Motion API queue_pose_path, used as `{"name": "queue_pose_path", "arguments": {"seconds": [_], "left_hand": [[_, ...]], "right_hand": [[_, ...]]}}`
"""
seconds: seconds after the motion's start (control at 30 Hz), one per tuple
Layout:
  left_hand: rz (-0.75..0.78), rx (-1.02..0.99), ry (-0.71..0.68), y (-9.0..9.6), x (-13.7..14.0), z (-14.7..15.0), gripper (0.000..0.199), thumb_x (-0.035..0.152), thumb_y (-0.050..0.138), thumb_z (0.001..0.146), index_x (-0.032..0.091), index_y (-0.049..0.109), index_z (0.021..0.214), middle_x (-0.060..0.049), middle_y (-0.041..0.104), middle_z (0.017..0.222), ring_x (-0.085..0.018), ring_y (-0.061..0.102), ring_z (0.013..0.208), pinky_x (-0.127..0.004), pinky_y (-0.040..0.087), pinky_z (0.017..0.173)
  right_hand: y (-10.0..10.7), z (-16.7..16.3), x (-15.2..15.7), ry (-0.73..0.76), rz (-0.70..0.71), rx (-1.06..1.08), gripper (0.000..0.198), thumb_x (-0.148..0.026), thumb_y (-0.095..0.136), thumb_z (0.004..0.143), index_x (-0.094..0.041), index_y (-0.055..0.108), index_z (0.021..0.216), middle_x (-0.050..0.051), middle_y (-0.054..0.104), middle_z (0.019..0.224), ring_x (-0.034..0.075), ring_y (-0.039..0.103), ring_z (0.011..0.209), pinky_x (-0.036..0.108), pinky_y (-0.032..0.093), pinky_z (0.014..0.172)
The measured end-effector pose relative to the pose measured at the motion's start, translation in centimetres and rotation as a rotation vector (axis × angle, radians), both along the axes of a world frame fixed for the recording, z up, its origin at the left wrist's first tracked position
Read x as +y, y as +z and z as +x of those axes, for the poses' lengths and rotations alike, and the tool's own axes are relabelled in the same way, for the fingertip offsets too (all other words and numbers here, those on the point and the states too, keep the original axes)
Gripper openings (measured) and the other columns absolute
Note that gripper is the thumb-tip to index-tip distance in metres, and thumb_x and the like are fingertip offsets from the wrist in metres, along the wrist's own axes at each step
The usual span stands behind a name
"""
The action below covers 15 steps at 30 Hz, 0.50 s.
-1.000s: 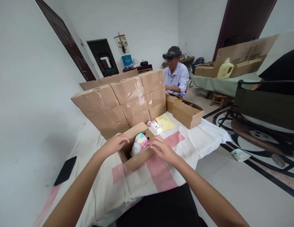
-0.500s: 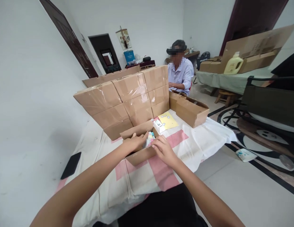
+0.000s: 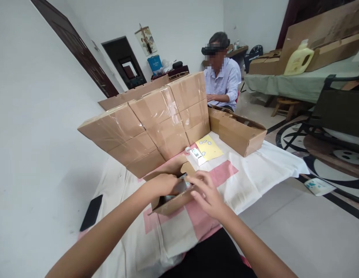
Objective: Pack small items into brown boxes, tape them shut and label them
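A small open cardboard box (image 3: 173,204) rests on the cloth-covered table in front of me. My left hand (image 3: 167,185) reaches down into it, and its fingers are hidden inside. Between my hands, part of a pale, shiny item (image 3: 183,187) shows in the box; its kind is unclear. My right hand (image 3: 208,193) is at the box's right end, fingers bent but apart over the rim, with nothing visible in them. Just beyond the box lie a small white box (image 3: 197,156) and a yellow sheet (image 3: 209,147) with small outlined shapes.
A wall of taped cardboard boxes (image 3: 156,123) stands behind the open box. At the right is a long cardboard box (image 3: 238,133). A dark flat object (image 3: 91,212) lies at the table's left edge. Another person (image 3: 221,81) sits across the table.
My left hand has sunk deeper into the box, and the colourful item between my hands is now less visible. My right hand's fingers have spread. The view has shifted slightly.
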State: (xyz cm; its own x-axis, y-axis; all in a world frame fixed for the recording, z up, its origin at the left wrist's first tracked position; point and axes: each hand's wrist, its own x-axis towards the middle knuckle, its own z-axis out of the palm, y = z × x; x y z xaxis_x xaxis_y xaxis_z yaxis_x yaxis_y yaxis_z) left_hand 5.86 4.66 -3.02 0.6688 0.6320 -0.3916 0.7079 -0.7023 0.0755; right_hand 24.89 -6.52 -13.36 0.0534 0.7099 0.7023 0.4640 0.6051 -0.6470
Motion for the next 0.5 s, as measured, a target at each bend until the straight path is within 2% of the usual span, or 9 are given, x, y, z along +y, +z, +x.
{"name": "queue_pose_path", "arguments": {"seconds": [0.07, 0.13, 0.2, 0.23, 0.27, 0.3, 0.37, 0.4, 0.5], "left_hand": [[-0.005, -0.14, 0.019, 2.1, -0.7, -4.4, 0.04, 0.049, 0.051, 0.098, 0.033, 0.063, 0.132, -0.004, 0.075, 0.116, -0.021, 0.071, 0.098, -0.031, 0.055, 0.086], [0.054, -0.612, 0.177, 2.0, -1.9, -9.3, 0.046, 0.059, 0.047, 0.098, 0.03, 0.065, 0.128, -0.006, 0.076, 0.105, -0.02, 0.071, 0.086, -0.03, 0.056, 0.073], [0.049, -0.913, 0.147, -0.8, -3.7, -13.1, 0.07, 0.083, 0.05, 0.081, 0.026, 0.073, 0.114, -0.009, 0.077, 0.097, -0.025, 0.072, 0.088, -0.035, 0.059, 0.076], [0.011, -0.934, 0.121, -3.0, -4.7, -14.1, 0.082, 0.091, 0.05, 0.07, 0.027, 0.074, 0.115, -0.012, 0.075, 0.11, -0.03, 0.07, 0.104, -0.042, 0.058, 0.091], [0.045, -0.949, 0.143, -5.5, -5.7, -14.5, 0.081, 0.089, 0.056, 0.067, 0.029, 0.073, 0.118, -0.013, 0.07, 0.127, -0.035, 0.064, 0.12, -0.048, 0.054, 0.102], [0.116, -0.947, 0.258, -7.9, -6.6, -14.4, 0.072, 0.08, 0.064, 0.073, 0.031, 0.07, 0.126, -0.013, 0.057, 0.148, -0.037, 0.052, 0.136, -0.052, 0.048, 0.11], [0.208, -1.098, 0.58, -11.9, -7.7, -12.7, 0.06, 0.058, 0.068, 0.087, 0.036, 0.055, 0.142, -0.007, 0.024, 0.169, -0.034, 0.037, 0.149, -0.049, 0.047, 0.112], [0.178, -1.213, 0.687, -13.1, -7.8, -11.6, 0.065, 0.052, 0.065, 0.09, 0.038, 0.043, 0.15, -0.005, 0.016, 0.171, -0.033, 0.036, 0.15, -0.046, 0.05, 0.11], [0.043, -1.396, 0.829, -13.5, -6.1, -9.1, 0.074, 0.049, 0.057, 0.095, 0.035, 0.024, 0.159, -0.006, 0.025, 0.169, -0.029, 0.035, 0.151, -0.042, 0.044, 0.116]], "right_hand": [[-0.5, 1.4, 0.8, -0.018, -0.022, 0.145, 0.05, -0.049, 0.039, 0.105, -0.033, 0.044, 0.152, 0.012, 0.041, 0.149, 0.031, 0.046, 0.133, 0.047, 0.049, 0.1], [-1.2, 2.5, 2.2, 0.099, -0.045, 0.149, 0.06, -0.062, 0.033, 0.103, -0.032, 0.041, 0.155, 0.012, 0.045, 0.151, 0.034, 0.041, 0.138, 0.052, 0.045, 0.105], [-2.1, 2.8, 3.5, 0.266, -0.049, 0.074, 0.07, -0.075, 0.035, 0.096, -0.029, 0.055, 0.145, 0.012, 0.06, 0.137, 0.035, 0.044, 0.135, 0.056, 0.04, 0.11], [-2.5, 2.6, 3.9, 0.309, -0.045, 0.047, 0.07, -0.078, 0.039, 0.093, -0.027, 0.064, 0.134, 0.012, 0.067, 0.125, 0.035, 0.048, 0.129, 0.057, 0.038, 0.111], [-2.8, 2.1, 4.3, 0.309, -0.045, 0.041, 0.064, -0.077, 0.043, 0.093, -0.026, 0.07, 0.121, 0.011, 0.071, 0.111, 0.034, 0.053, 0.121, 0.057, 0.04, 0.109], [-3.0, 1.5, 4.4, 0.267, -0.061, 0.054, 0.055, -0.071, 0.047, 0.094, -0.025, 0.073, 0.11, 0.01, 0.072, 0.097, 0.033, 0.057, 0.111, 0.055, 0.044, 0.105], [-2.9, 0.1, 4.4, 0.126, -0.138, 0.109, 0.032, -0.05, 0.054, 0.098, -0.024, 0.073, 0.105, 0.007, 0.069, 0.082, 0.028, 0.061, 0.094, 0.049, 0.051, 0.094], [-2.7, -0.6, 4.3, 0.061, -0.186, 0.137, 0.026, -0.038, 0.057, 0.096, -0.025, 0.071, 0.114, 0.006, 0.07, 0.086, 0.027, 0.062, 0.092, 0.046, 0.053, 0.09], [-2.0, -2.0, 4.3, -0.044, -0.273, 0.18, 0.069, -0.017, 0.058, 0.084, -0.027, 0.044, 0.151, 0.01, 0.06, 0.136, 0.027, 0.062, 0.11, 0.047, 0.053, 0.096]]}}
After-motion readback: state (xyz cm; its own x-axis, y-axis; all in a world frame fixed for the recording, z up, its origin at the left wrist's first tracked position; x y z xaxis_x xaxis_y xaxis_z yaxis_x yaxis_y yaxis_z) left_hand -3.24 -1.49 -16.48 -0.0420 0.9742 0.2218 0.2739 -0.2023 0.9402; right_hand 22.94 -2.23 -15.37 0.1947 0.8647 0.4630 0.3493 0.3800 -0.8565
